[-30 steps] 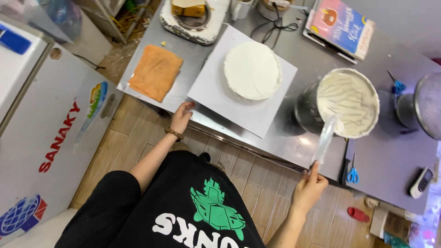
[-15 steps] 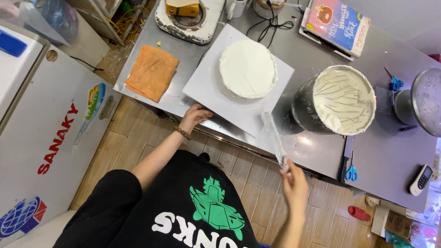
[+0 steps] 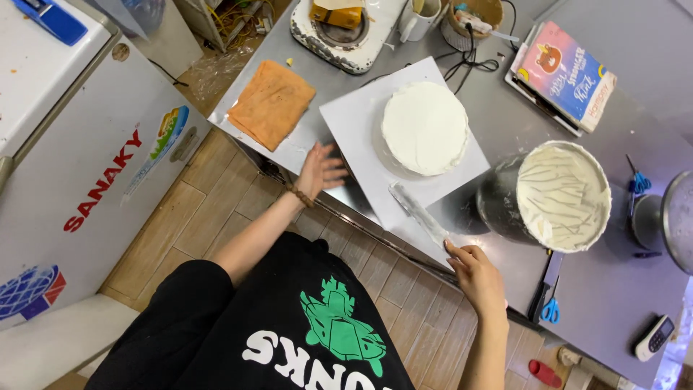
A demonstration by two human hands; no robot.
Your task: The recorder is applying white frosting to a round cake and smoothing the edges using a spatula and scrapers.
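Note:
A round cake covered in white cream (image 3: 424,128) sits on a square white board (image 3: 351,122) on the steel table (image 3: 498,115). My right hand (image 3: 476,274) holds a long cream-smeared spatula (image 3: 419,214) whose blade points at the board's near edge. My left hand (image 3: 318,170) hovers with fingers spread at the board's left corner, a bead bracelet on its wrist. A metal bowl of white cream (image 3: 561,195) stands to the right of the cake.
An orange cloth (image 3: 271,104) lies on the table's left end. A colourful book (image 3: 565,74), a small stove (image 3: 345,29), blue scissors (image 3: 550,309) and a white handheld device (image 3: 655,337) are around. A white freezer (image 3: 65,137) stands at left over the wooden floor.
My right hand brought the spatula from the cream bowl down and left to the board's near edge. My left hand let go of the board's corner and opened.

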